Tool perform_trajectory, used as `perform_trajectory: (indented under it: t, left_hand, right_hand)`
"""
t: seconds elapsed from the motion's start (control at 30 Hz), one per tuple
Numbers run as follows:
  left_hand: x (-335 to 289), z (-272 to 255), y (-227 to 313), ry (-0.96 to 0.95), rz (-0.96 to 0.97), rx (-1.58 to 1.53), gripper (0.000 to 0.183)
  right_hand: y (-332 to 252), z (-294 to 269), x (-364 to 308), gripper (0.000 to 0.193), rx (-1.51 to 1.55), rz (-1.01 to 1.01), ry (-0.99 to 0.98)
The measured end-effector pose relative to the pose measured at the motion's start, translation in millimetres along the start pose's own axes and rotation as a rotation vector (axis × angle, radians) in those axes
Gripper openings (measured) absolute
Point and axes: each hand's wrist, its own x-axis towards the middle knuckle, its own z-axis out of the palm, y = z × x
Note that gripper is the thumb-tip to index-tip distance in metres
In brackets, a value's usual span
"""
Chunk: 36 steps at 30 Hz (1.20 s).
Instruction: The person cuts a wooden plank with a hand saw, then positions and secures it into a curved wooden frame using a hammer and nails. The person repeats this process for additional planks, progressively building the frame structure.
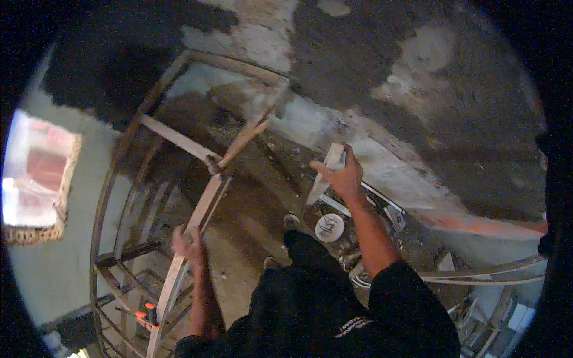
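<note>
A tall frame of wooden bars stands at my left, and one pale wooden bar (204, 203) of it slopes down toward me. My left hand (190, 244) is closed around this bar at about its middle. Out to the right, my right hand (346, 176) grips a pale, flat piece of wood (335, 156) between thumb and fingers, apart from the frame. Lower down on the sloping bar is an orange and black tool (147, 315), its exact kind unclear. Beyond the left hand, a split-looking brown piece of wood (243, 143) meets the bar at a joint.
A round white container (329, 227) with small dark items stands on the floor near my feet. Metal-looking bars (382, 200) and coiled cable (359, 280) lie to its right. A patchy plastered wall (358, 53) rises ahead; a bright window opening (39, 173) is at left.
</note>
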Motion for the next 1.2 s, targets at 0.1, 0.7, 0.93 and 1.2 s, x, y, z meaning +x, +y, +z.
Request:
perform_trajectory:
  t: [0.1, 0.7, 0.93, 1.2]
  left_hand:
    - [-51, 5, 91, -0.293, 0.091, -0.555, 0.057]
    - [-151, -85, 173, -0.777, -0.297, -1.104, 0.05]
    - [-159, -65, 164, -0.895, -0.61, -0.924, 0.06]
    - [-205, 31, 158, -1.021, -0.815, -0.767, 0.075]
  right_hand:
    - [-93, -23, -35, 0.095, -0.086, -0.165, -0.029]
    - [-187, -96, -233, 0.098, 0.018, -0.108, -0.455]
    - [-56, -177, -383, 0.095, -0.446, 0.074, -0.656]
    - [25, -242, -410, 0.077, -0.832, 0.554, -0.584]
